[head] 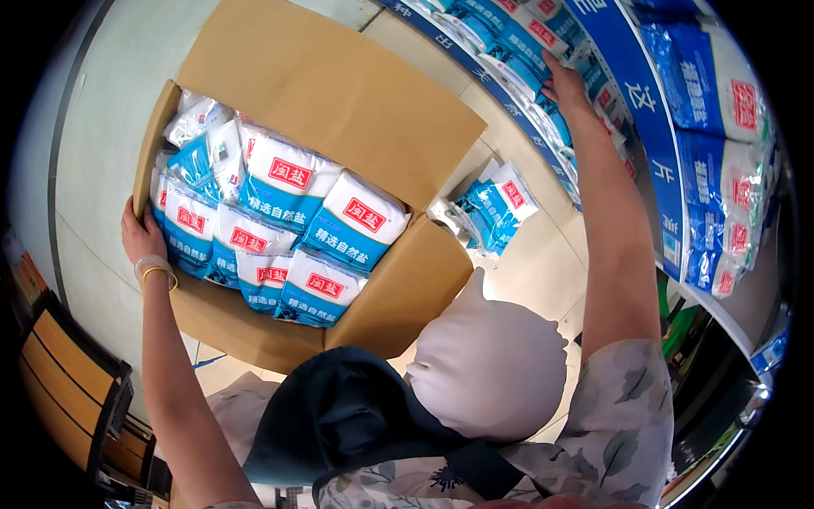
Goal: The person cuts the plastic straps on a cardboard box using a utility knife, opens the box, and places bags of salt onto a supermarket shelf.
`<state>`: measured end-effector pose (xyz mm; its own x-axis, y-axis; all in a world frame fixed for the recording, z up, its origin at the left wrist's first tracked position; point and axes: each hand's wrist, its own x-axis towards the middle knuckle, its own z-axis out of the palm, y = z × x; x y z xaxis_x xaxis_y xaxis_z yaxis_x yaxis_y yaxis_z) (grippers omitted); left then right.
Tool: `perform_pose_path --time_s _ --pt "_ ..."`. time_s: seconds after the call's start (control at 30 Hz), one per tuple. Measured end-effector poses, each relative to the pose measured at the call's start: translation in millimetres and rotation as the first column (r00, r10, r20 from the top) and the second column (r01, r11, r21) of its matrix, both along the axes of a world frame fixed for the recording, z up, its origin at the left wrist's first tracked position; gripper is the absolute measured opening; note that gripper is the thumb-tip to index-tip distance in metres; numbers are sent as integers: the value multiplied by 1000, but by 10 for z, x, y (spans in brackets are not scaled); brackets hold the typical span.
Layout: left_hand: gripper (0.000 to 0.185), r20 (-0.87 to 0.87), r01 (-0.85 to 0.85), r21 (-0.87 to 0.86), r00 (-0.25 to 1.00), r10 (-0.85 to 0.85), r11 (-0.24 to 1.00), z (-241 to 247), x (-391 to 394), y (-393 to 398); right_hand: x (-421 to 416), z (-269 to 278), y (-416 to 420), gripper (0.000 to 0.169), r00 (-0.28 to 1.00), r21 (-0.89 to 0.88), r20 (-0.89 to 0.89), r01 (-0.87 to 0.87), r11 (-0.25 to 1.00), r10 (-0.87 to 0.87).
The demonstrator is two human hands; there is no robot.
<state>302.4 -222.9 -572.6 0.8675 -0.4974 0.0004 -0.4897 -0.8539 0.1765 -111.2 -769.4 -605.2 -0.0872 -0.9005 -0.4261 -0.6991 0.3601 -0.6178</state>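
An open cardboard box (381, 299) stands on the floor before me, its flaps folded outward. Inside lie several white-and-blue plastic bags of salt (321, 232) with red labels. My left hand (144, 235) rests on the box's left edge, its fingers hooked behind the side wall, with a bracelet at the wrist. Stretched out to the upper right, my right hand (565, 83) touches similar salt bags (518, 48) stacked on a low shelf. Its thumb and fingers are spread, and no bag is plainly gripped. One more salt bag (496, 207) lies on the floor between box and shelf.
A shelf above, with a blue printed edge strip (642, 95), holds darker blue-and-white bags (699, 165) on the right. At the lower left stands a slatted wooden piece of furniture (63, 375) with a black frame. My bent knee (496, 362) is close to the box.
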Motion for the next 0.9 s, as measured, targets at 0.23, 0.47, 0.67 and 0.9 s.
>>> perform_pose_path --time_s 0.23,0.47,0.67,0.9 --pt "34 18 6 36 1000 -7 999 -43 15 -21 -27 0 -38 62 903 138 408 84 987 -134" --pt "35 9 -23 35 1000 23 999 31 -29 5 -305 397 981 54 676 263 677 145 954 -289" --pt "35 -7 -2 17 1000 2 1000 -23 -3 -20 -597 143 1318 36 904 423 389 -344 839 174" --pt "34 11 16 -5 1000 -16 1000 8 -20 9 -383 -20 -147 31 978 -245 -59 -210 946 201"
